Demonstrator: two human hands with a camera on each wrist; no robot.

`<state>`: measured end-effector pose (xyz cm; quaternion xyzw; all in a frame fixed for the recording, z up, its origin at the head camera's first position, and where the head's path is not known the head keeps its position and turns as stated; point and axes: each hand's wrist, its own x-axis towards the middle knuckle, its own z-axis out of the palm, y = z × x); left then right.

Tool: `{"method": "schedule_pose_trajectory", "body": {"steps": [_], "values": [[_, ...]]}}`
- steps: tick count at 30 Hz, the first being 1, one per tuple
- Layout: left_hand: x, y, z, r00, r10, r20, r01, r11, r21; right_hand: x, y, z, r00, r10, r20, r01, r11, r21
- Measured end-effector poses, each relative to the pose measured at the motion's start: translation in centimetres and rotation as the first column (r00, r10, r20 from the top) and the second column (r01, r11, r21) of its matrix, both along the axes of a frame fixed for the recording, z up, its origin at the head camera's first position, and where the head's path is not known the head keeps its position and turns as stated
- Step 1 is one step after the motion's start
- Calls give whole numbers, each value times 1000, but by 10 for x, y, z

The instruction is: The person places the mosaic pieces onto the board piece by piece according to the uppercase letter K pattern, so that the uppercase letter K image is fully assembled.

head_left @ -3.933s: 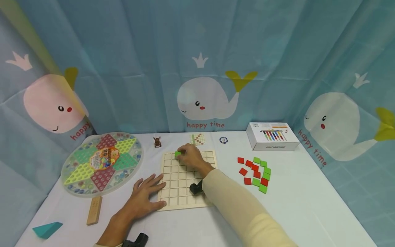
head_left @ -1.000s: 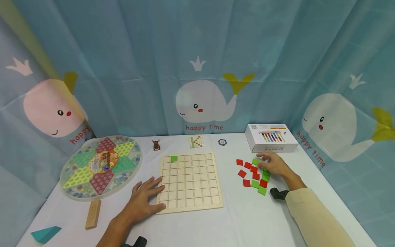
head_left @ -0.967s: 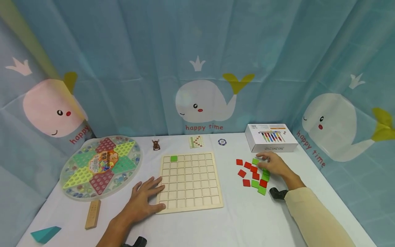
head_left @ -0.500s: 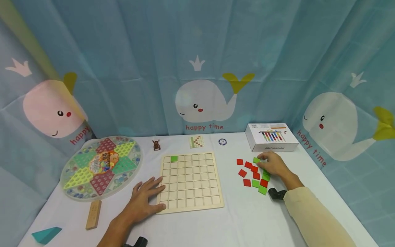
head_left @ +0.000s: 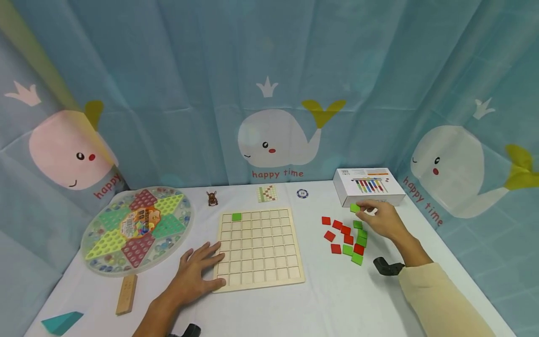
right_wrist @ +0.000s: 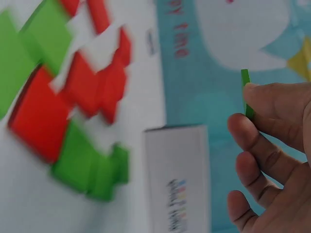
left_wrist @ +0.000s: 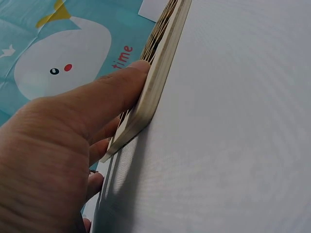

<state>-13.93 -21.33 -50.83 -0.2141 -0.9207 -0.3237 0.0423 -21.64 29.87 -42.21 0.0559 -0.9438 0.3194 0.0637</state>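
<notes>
1. The wooden grid board (head_left: 263, 252) lay against the left hand's fingers and contained one green tile (head_left: 236, 216), seated beyond them in the far row, second cell from the left.
2. The round star board (head_left: 141, 250), left of and beyond those fingers, contained many marbles (head_left: 171, 241), too small to count.
3. The white box (head_left: 370, 200) stood closed just beyond the right hand's fingers; contents hidden.
4. Right hand (head_left: 381, 219): thumb and index finger narrow, pinching one raised green piece (head_left: 355, 208).
5. Left hand (head_left: 193, 274): fingers spread wide, fingertips and thumb resting on the board's left edge.
6. Loose on the tabletop (head_left: 269, 313), nearer than the right hand's fingers: five green squares (head_left: 357, 259) and seven red squares (head_left: 326, 220).
7. Beyond the left hand's fingers: one figurine (head_left: 212, 198), one patterned card (head_left: 267, 194), one round chip (head_left: 302, 193).
8. Left of those fingers: one wooden block (head_left: 126, 295), one teal wedge (head_left: 62, 323).
</notes>
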Motion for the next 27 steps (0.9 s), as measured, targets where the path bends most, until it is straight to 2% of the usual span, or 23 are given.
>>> {"method": "schedule_pose_trajectory", "body": {"steps": [7,14,21,27], "values": [[-1,0,-1,1000,8,10,-8,1000,-1,17,-17,25,993,50,-111,-61,993,-97],[-1,0,-1,999,11,34,-11,1000,-6,31,-41,41,971,117,-207,-151,976,-160],[0,0,-1,1000,14,28,-13,1000,-5,39,-71,52,951,173,-255,-221,960,-174],[-2,0,-1,1000,17,20,-17,1000,-17,38,-99,55,943,195,-270,-262,935,-239]]}}
